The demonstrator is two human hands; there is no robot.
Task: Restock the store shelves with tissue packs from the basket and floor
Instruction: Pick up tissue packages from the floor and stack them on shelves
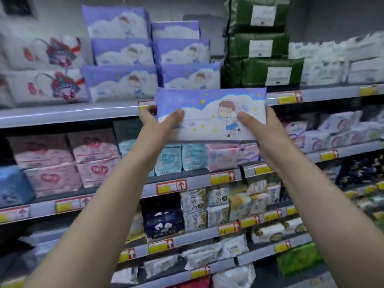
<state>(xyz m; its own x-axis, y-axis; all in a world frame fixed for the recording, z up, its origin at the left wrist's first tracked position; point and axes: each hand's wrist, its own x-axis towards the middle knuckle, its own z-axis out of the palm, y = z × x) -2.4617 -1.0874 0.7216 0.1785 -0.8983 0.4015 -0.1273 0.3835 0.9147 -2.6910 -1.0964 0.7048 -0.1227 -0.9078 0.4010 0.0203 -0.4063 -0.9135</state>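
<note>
Left hand [158, 124] and right hand [260, 126] hold a purple tissue pack [209, 109], fingers [176, 116] pinching its ends. Matching packs [191, 76] lie at 12 o'clock.

At upper right, dark green packs [257, 48] with white labels stand stacked. White packs [47, 86] printed with a painted mask lie at upper left, pink packs [52, 163] below them. Yellow price labels [171, 187] with red arrows run in rows. Lower down sits a dark blue pack [164, 219].
</note>
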